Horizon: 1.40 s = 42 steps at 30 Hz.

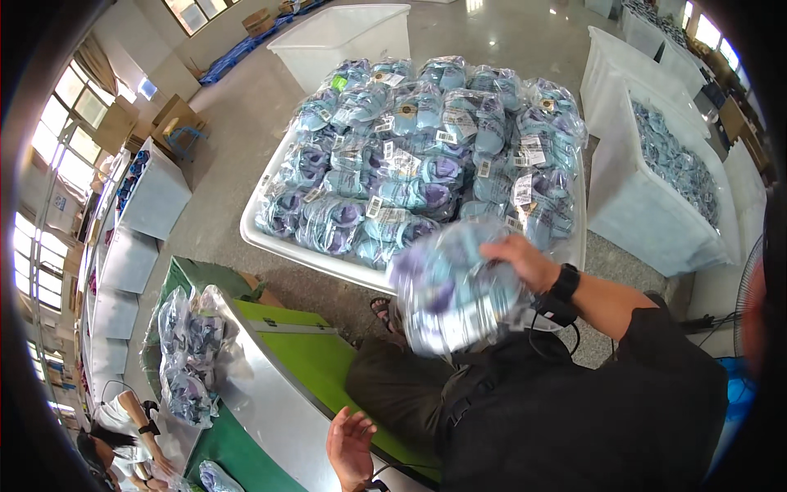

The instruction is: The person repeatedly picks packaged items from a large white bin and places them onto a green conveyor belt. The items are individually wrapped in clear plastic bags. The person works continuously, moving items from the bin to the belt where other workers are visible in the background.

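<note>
Fingers (pixel 502 248) of the right hand (pixel 529 264) close on a clear plastic bag of light-blue and purple shoes (pixel 459 287), blurred and held up at 4 o'clock from the centre of view, overlapping the near edge of a large white tub (pixel 316 261); whether bag and tub touch cannot be told. A black wristband (pixel 566 283) circles that wrist. Just past 6 o'clock, the left hand (pixel 351 449) hovers with fingers loosely curled and apart, palm showing, beside the metal edge of a green-topped table (pixel 250 451). The tub, at 12 o'clock, is heaped with rows of similar bagged pairs, many bearing white labels. More bagged shoes (pixel 187 398) lie at 8 o'clock, by the table, and near them a co-worker in white (pixel 123 420) bends with arms reaching toward it. At 3 o'clock stands a tall white bin (pixel 635 209) filled with bluish packages.
</note>
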Tool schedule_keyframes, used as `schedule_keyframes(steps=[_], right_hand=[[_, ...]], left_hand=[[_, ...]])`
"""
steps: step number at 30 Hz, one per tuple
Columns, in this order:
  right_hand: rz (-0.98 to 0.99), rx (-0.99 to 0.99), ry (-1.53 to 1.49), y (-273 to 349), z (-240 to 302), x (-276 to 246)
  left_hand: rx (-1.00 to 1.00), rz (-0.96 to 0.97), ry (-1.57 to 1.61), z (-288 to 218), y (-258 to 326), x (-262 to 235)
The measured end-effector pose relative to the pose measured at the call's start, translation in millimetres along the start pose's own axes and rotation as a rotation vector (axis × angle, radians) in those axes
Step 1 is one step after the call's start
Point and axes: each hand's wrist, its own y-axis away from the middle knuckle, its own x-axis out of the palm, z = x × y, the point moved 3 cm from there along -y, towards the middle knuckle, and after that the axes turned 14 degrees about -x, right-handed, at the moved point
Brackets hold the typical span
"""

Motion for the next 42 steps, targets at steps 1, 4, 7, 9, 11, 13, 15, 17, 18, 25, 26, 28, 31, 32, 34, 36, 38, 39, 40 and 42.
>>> schedule_keyframes(steps=[1,4,7,9,11,13,15,17,18,25,26,28,31,32,34,36,38,39,40,42], right_hand=[[-0.117,-0.056,-0.117,0,1,-11],[-0.407,-0.187,-0.341,-3,0,-36],[-0.595,-0.099,-0.308,-11,-13,-38],[-0.344,0.168,-0.275,-8,-24,-23],[-0.123,0.337,-0.185,-2,-30,-5],[0.12,0.379,-0.069,4,-33,16],[0.18,0.37,-0.044,4,-34,32],[0.27,0.331,-0.016,-4,-35,49],[0.28,0.305,0.011,-6,-34,55],[0.28,0.312,0.079,-21,-47,99],[0.302,0.301,0.094,-23,-52,104],[0.326,0.29,0.128,-28,-62,110],[0.399,0.298,0.134,-36,-73,122],[0.411,0.307,0.15,-38,-76,127],[0.436,0.317,0.186,-39,-79,137],[0.466,0.312,0.215,-39,-80,147],[0.463,0.326,0.254,-39,-79,155],[0.468,0.32,0.276,-39,-80,158],[0.471,0.312,0.289,-38,-80,161],[0.478,0.343,0.318,-37,-84,165]], left_hand=[[-0.016,-0.014,0.049,0,3,-9],[-0.029,-0.042,0.135,0,7,-30],[0.013,-0.042,0.121,0,8,-41],[0.028,-0.037,0.132,-2,9,-45],[0.036,0.039,0.136,-4,12,-45],[0.04,0.073,0.169,-4,18,-45],[0.046,0.062,0.219,-6,24,-46],[0.075,-0.136,0.177,-8,30,-54],[0.066,-0.338,0.168,-7,37,-62],[0.208,-0.347,0.069,-28,69,-110],[0.213,-0.383,0.06,-32,75,-121],[0.271,-0.468,-0.006,-43,87,-147],[0.302,-0.687,-0.054,-61,103,-200],[0.307,-0.769,-0.058,-66,107,-221],[0.312,-0.946,-0.084,-77,112,-268],[0.395,-1.075,-0.105,-90,114,-317],[0.429,-1.23,-0.096,-104,115,-366],[0.342,-1.363,-0.179,-113,117,-390],[0.318,-1.57,-0.375,-120,118,-406],[0.432,-1.668,-0.714,-137,114,-427]])
